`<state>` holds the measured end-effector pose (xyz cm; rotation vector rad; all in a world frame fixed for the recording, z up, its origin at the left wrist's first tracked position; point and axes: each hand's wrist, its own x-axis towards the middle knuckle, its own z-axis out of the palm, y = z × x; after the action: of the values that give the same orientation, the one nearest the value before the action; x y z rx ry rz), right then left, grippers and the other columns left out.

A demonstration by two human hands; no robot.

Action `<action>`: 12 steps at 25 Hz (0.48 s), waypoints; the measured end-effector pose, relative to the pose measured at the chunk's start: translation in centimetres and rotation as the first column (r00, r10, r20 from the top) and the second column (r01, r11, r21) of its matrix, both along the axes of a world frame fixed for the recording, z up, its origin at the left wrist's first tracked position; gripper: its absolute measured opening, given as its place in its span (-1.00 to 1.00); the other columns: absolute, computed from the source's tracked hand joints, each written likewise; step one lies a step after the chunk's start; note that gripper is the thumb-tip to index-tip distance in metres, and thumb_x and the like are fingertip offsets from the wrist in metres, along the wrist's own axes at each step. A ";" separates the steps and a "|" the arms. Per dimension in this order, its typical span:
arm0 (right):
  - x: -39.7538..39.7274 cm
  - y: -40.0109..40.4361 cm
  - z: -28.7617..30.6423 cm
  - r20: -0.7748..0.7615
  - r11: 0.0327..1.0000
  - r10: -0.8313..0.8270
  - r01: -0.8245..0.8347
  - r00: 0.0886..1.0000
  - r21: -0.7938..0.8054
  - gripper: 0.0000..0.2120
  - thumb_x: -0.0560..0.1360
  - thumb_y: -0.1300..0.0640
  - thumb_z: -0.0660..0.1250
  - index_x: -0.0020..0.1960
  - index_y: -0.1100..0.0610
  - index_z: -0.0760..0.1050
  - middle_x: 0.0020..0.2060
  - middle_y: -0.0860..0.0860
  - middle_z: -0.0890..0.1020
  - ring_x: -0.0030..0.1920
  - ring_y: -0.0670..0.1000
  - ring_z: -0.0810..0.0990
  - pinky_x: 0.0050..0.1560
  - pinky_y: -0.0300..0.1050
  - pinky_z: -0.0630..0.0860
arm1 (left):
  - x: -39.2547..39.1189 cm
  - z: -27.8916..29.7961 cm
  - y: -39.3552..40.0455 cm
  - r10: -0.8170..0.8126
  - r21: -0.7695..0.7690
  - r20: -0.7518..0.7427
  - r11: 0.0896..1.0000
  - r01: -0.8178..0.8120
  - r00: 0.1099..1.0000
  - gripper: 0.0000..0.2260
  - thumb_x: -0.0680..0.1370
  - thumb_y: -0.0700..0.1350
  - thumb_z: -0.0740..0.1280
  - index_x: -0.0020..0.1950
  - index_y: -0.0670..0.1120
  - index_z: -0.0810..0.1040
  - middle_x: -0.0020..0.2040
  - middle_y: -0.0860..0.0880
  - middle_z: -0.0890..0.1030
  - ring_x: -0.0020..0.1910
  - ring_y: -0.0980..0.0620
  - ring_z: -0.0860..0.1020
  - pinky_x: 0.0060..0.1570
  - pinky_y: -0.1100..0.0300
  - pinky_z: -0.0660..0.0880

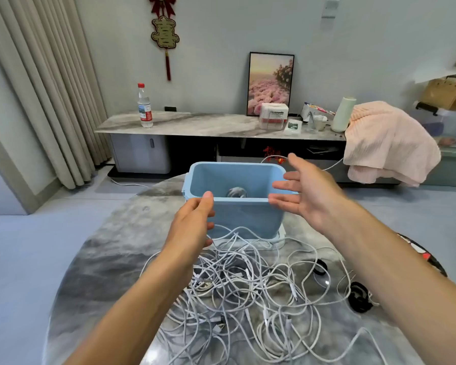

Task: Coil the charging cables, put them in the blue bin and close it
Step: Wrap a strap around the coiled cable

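Step in hand: positioning the blue bin (244,219) — coiling not yet begun. The bin stands open-topped on the far side of the desk (116,248), tilted slightly toward the camera, with what looks like a white lid (281,237) lying under its base. One small coiled item appears to sit on the bin floor; too blurred to identify.

Left hand (192,219): fingers and thumb curled on the bin's near rim at its left corner, gripping it. Right hand (304,191): fingers straight and spread, holding nothing, hovering just beside the right rim.

Charging cables (248,291): white, many, in one loose tangle on the desk in front of the bin, several strands touching its base.

Judgement — next move calls for settling the bin, then freeing a single cable end from the tangle; loops interlock, so pulling hard would likely drag neighbours along.
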<state>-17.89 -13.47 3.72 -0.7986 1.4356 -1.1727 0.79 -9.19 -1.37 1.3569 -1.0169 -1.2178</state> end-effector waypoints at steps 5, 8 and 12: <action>-2.8 4.2 -6.4 -0.056 1.000 0.004 -0.003 0.998 0.007 -0.76 0.58 0.08 0.30 0.08 0.26 0.56 -0.01 0.19 0.68 -0.18 0.17 0.65 -0.12 0.02 0.66 | -0.2 -0.7 0.0 -0.058 -0.019 0.067 0.998 0.059 0.996 -0.83 0.62 0.06 0.24 0.04 0.01 0.56 0.01 0.05 0.61 -0.07 0.08 0.56 -0.05 0.09 0.50; -2.9 4.6 -11.0 -0.162 0.993 0.104 -0.094 0.981 0.069 -0.79 0.55 0.19 0.35 0.13 0.28 0.55 -0.12 0.14 0.69 -0.29 0.10 0.61 -0.21 0.00 0.60 | -0.8 -1.7 -0.1 -0.095 -0.045 0.221 0.993 0.108 0.971 -0.91 0.59 -0.05 0.32 0.05 -0.01 0.57 -0.07 0.05 0.62 -0.13 0.11 0.55 -0.20 0.19 0.39; -0.9 4.1 -17.0 -0.436 0.913 0.408 -0.351 0.802 0.208 -0.57 0.41 0.09 0.53 0.17 -0.06 0.40 -0.01 -0.02 0.63 -0.02 0.03 0.64 0.05 0.04 0.58 | -1.4 -3.0 -0.6 -0.112 -0.030 0.328 0.991 0.129 0.938 -0.88 0.57 -0.11 0.34 0.09 -0.05 0.57 -0.07 0.00 0.62 -0.14 0.07 0.54 -0.19 0.20 0.39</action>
<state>-18.83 -9.42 -13.27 -1.2853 1.6157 -0.5931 -0.62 -9.83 -4.33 1.5043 -1.3723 -1.0671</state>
